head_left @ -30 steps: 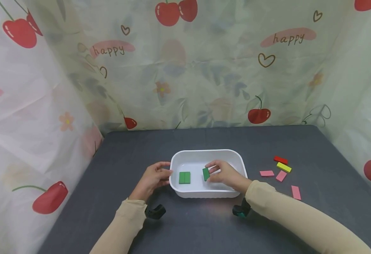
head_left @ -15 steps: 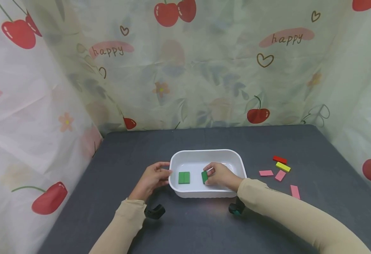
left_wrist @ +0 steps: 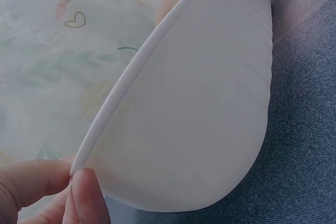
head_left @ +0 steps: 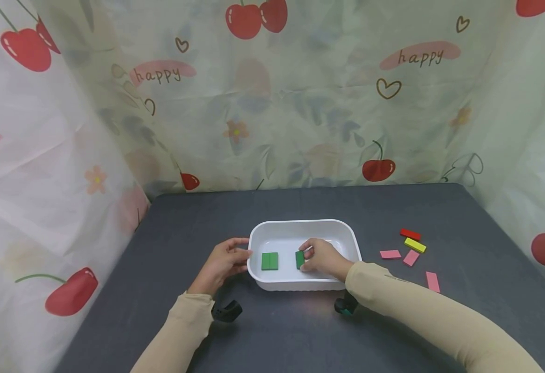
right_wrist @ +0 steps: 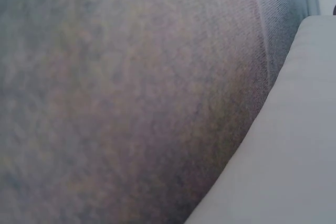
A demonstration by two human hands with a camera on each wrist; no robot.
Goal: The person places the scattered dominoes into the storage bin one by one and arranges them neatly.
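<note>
A white plastic tray point(head_left: 305, 285) stands mid-table in the head view. My left hand point(head_left: 219, 265) pinches its left rim; in the left wrist view the fingers point(left_wrist: 90, 195) press on both sides of the tray's edge point(left_wrist: 113, 103). Inside, two green blocks point(head_left: 270, 261) lie flat side by side in the left half. My right hand point(head_left: 325, 256) reaches over the tray's right part and pinches another green block point(head_left: 299, 260), low over the tray floor. The right wrist view has only the outer wall of the tray point(right_wrist: 278, 156) and dark cloth; the hand is out of it.
Right of the tray lie a red block point(head_left: 410, 234), a yellow block point(head_left: 415, 245) and several pink blocks point(head_left: 390, 254) on the dark table point(head_left: 291, 336). A printed curtain point(head_left: 300, 103) hangs behind and at both sides. Black wrist mounts point(head_left: 227, 311) sit under both wrists.
My right hand has moved slightly left and down within the tray with its green block, which now stands straighter. The left hand keeps its place at the rim.
</note>
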